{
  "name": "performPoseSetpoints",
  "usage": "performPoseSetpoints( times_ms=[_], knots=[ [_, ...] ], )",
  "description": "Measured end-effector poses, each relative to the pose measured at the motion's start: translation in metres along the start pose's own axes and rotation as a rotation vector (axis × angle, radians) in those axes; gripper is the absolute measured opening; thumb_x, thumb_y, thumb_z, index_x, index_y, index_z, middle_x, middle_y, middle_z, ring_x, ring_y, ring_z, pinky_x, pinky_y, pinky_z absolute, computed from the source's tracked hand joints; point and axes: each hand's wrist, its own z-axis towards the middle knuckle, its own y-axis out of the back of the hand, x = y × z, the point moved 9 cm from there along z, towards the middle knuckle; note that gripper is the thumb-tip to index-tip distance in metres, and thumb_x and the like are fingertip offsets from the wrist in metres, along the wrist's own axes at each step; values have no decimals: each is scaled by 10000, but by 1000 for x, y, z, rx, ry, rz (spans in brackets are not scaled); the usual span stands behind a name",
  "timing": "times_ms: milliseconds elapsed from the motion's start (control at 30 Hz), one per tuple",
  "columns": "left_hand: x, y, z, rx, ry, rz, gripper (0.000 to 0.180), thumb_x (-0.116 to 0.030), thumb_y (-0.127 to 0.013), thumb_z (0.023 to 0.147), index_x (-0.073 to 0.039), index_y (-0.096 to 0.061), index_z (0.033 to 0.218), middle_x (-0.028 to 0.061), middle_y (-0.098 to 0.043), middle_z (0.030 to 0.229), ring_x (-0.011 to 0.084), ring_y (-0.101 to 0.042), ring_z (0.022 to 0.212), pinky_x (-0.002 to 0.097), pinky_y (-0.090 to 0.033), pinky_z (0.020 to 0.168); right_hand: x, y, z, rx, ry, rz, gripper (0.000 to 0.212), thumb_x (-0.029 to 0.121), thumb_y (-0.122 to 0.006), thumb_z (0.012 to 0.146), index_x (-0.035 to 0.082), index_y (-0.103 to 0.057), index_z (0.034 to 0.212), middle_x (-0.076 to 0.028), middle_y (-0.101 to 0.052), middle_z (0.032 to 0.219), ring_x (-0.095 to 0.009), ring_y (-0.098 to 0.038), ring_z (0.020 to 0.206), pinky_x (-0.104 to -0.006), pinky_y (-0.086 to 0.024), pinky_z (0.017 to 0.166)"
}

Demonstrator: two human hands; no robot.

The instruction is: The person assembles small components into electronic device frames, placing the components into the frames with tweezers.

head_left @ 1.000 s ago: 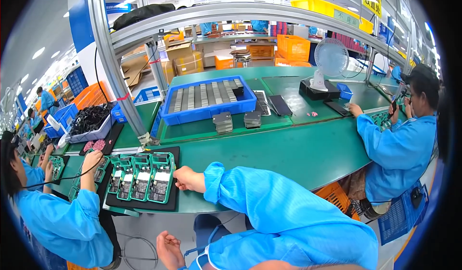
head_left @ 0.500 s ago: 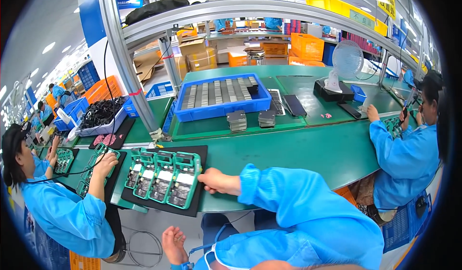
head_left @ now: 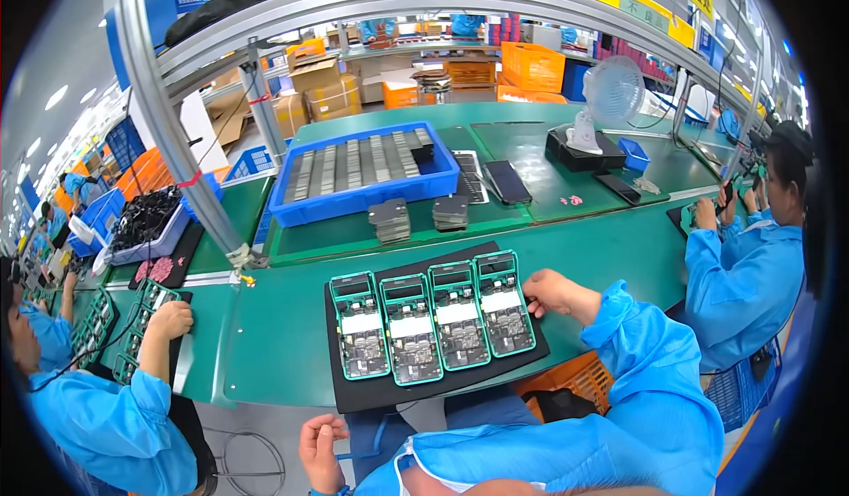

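Observation:
On a black mat [head_left: 349,393] before me lies a row of several opened phone bodies [head_left: 458,326] in green frames, with circuit boards and white patches showing. My right hand [head_left: 557,293] is closed at the mat's right edge, its fingertips pinching there beside the rightmost phone body [head_left: 504,306]. Below the bench edge, near my lap, my left hand [head_left: 322,452] hangs with loosely bent fingers apart, and nothing shows in it. A wrist strap with a blue cord is by that hand.
Beyond the mat stand a blue tray [head_left: 292,206] of grey flat parts, two stacks of parts [head_left: 389,220], a dark phone [head_left: 507,182] and a fan [head_left: 613,94]. Co-workers sit left [head_left: 115,425] and right [head_left: 743,266]. A metal post [head_left: 168,116] rises at the left.
The mat with the phone bodies has moved right along the bench and turned, with my right hand at its edge. My left hand's fingers are bent more. The view has shifted right.

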Motion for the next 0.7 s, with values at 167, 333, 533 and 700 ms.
performPoseSetpoints(
  times_ms=[167, 333, 533, 700],
  knots=[
    [-13, -41, 9, 78, -58, -90, 287, -220, -506, 966, -8, -596, 1138, 112, -653, 1025, 196, -602, 919, 303, -470, 844, 82, 55, 12, -242, 379, -329, 133, 135, -565, 851, 8, -563, 889, -102, -613, 683, -204, -638, 565, -343, -510, 458],
    [-29, -88, 18, 206, -1, -433, 344, -308, -425, 986, -1, -525, 1104, 141, -626, 976, 228, -610, 860, 360, -497, 788, 186, -17, 22, -333, 994, -948, 263, 232, -670, 790, 68, -609, 986, -164, -628, 1037, -339, -556, 1040, -457, -475, 840],
    [-22, -126, 19, 429, 205, -708, 590, -460, -320, 993, 21, -450, 1309, 249, -533, 1261, 383, -507, 1188, 479, -393, 1027, 200, -59, 105, -111, 750, -1146, 795, 469, -767, 674, 140, -486, 1342, -178, -500, 1298, -435, -416, 1183, -520, -399, 981],
    [-21, -127, 20, 404, 220, -646, 609, -486, -305, 993, 10, -460, 1311, 242, -527, 1281, 386, -493, 1209, 491, -388, 1030, 205, -70, 120, -89, 816, -1231, 709, 374, -792, 647, 123, -545, 1262, -148, -590, 1168, -378, -501, 1127, -513, -414, 935]
  ],
)
